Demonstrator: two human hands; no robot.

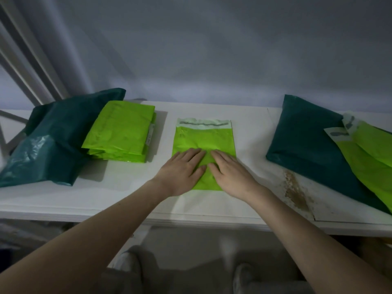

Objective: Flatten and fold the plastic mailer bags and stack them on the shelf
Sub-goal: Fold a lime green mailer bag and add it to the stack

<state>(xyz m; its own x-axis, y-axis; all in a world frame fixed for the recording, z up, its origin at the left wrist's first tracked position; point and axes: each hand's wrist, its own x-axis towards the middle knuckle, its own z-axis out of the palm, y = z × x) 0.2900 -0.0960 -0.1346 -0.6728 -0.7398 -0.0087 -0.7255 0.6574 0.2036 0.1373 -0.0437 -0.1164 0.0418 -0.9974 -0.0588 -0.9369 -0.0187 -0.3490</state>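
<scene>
Pressing down with both palms, we held a lime-green mailer bag (204, 149) flat at the middle of the white shelf (110, 194). Our left hand (182, 169) and right hand (228, 172) lay side by side on its near half, fingers straight and close together, thumbs nearly touching. Its pale adhesive flap (203, 123) pointed to 12 o'clock. We could not tell whether any bag held anything. At 10 o'clock sat one stack of folded lime bags (121, 132), leaning on one dark teal bag (48, 141). At 2 o'clock lay another dark teal bag (307, 141), with loose lime bags (369, 153), at least two, overlapping it. Bare shelf lay on both sides of our bag and along the near edge, where a brown stain (296, 193) showed at 4 o'clock.
</scene>
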